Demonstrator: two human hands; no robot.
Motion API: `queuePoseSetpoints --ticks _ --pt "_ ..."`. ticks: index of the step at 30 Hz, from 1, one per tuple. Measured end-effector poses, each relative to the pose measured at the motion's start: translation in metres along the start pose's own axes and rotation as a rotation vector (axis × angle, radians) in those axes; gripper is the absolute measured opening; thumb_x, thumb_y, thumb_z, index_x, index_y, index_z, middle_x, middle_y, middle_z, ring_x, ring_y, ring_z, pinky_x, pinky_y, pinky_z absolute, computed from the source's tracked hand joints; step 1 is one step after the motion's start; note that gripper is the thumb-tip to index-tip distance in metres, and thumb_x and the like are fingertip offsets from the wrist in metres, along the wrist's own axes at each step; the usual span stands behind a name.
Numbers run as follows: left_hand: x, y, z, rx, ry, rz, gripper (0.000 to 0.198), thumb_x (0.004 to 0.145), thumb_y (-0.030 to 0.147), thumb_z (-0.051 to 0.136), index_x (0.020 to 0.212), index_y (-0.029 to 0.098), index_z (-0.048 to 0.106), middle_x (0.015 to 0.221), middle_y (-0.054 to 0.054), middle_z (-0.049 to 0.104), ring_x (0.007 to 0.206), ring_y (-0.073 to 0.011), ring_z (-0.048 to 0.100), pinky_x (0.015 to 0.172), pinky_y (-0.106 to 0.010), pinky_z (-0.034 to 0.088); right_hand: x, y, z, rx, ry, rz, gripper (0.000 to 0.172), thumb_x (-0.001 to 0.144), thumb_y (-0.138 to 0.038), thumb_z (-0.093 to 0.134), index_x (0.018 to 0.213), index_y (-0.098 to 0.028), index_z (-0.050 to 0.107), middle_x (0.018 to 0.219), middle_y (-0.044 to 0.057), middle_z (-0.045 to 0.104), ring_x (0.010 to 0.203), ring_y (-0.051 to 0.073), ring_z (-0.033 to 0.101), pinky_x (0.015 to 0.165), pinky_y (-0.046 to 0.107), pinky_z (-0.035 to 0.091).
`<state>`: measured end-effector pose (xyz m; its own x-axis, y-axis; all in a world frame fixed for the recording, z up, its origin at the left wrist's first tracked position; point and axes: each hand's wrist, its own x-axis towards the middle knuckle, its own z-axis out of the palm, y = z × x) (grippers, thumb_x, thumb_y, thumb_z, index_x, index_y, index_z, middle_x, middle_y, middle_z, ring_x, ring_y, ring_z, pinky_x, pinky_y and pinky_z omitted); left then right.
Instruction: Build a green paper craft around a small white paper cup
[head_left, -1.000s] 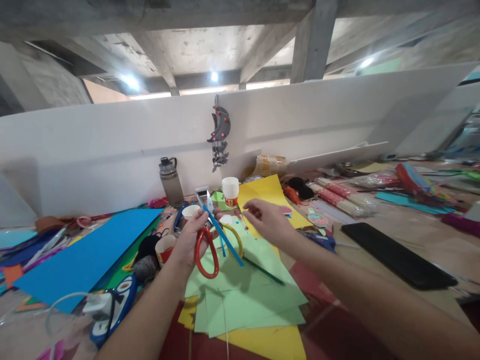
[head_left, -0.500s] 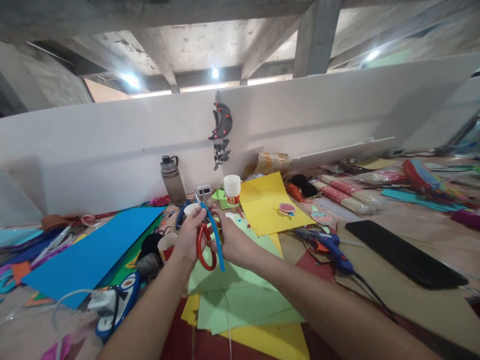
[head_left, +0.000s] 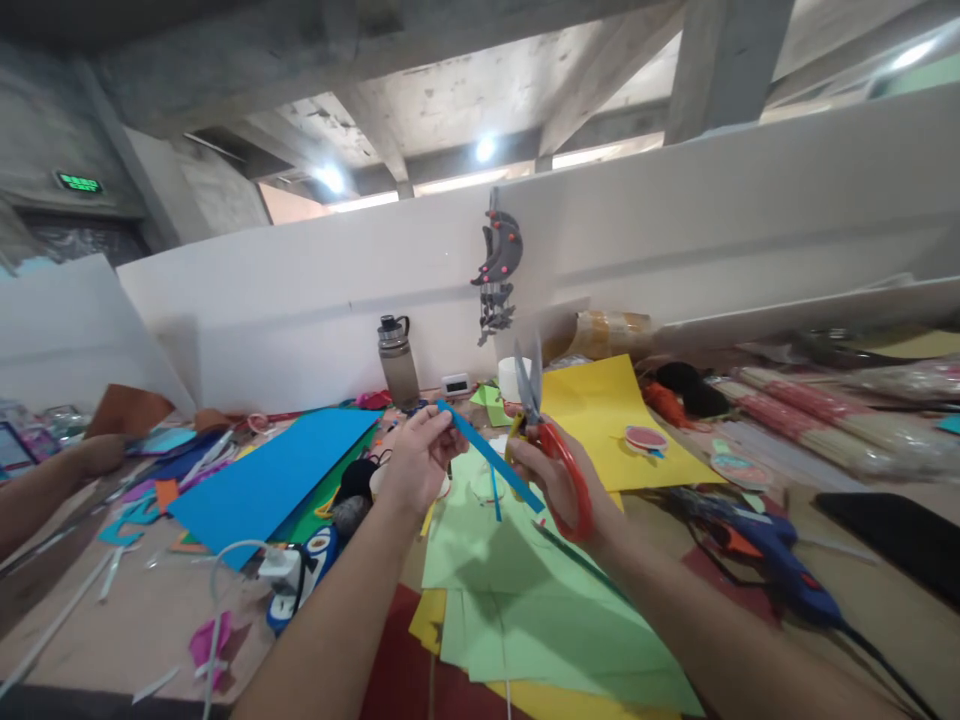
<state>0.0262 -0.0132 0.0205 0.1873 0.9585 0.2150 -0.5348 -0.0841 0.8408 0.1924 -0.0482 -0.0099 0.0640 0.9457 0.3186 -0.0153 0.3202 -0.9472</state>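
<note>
My left hand (head_left: 420, 455) pinches one end of a blue paper strip (head_left: 496, 460) between thumb and fingertips. The strip slants down to the right, toward my other hand. In my right hand (head_left: 574, 480) is a pair of scissors with red handles (head_left: 568, 490), its blades pointing up and apart from the strip. Something small and yellow shows by the right fingers; I cannot make out what it is. A thinner blue strip (head_left: 496, 495) hangs or lies below the first one. Under both hands spread light green paper sheets (head_left: 525, 610).
Blue paper (head_left: 277, 480) and a power strip (head_left: 319, 560) lie left; a glue gun (head_left: 787, 560) and a black phone-like slab (head_left: 892, 530) lie right. Behind are a bottle (head_left: 397, 365), a paper cup (head_left: 514, 380) and yellow paper (head_left: 600, 400). Another person's hand (head_left: 101, 455) reaches in at far left.
The view has swung left. My hands, close together around the strip and scissors before, are now apart, with the scissors drawn to the right. Another person's arm has come into view.
</note>
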Motion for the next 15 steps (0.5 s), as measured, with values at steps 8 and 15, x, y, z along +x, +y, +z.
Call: queuePoseSetpoints --ticks 8,15 --pt "-0.001 -0.007 0.000 0.170 0.074 0.066 0.021 0.069 0.028 0.071 0.074 0.015 0.056 0.056 0.003 0.055 0.046 -0.0067 0.048 0.045 -0.018 0.035 -0.013 -0.006 0.006 -0.151 -0.223 0.048 0.039 0.076 -0.042 0.062 0.109 -0.021 0.062 0.064 -0.002 0.051 0.049 0.012 0.046 0.045 0.025 0.038" --pt "-0.005 -0.008 0.007 0.208 0.096 0.090 0.020 0.068 0.027 0.071 0.078 0.015 0.058 0.062 0.003 0.056 0.049 -0.0065 0.047 0.047 -0.018 0.035 -0.019 -0.005 0.013 -0.066 -0.277 0.098 0.029 0.076 -0.046 0.062 0.087 -0.019 0.060 0.054 -0.006 0.047 0.042 0.011 0.047 0.041 0.024 0.038"
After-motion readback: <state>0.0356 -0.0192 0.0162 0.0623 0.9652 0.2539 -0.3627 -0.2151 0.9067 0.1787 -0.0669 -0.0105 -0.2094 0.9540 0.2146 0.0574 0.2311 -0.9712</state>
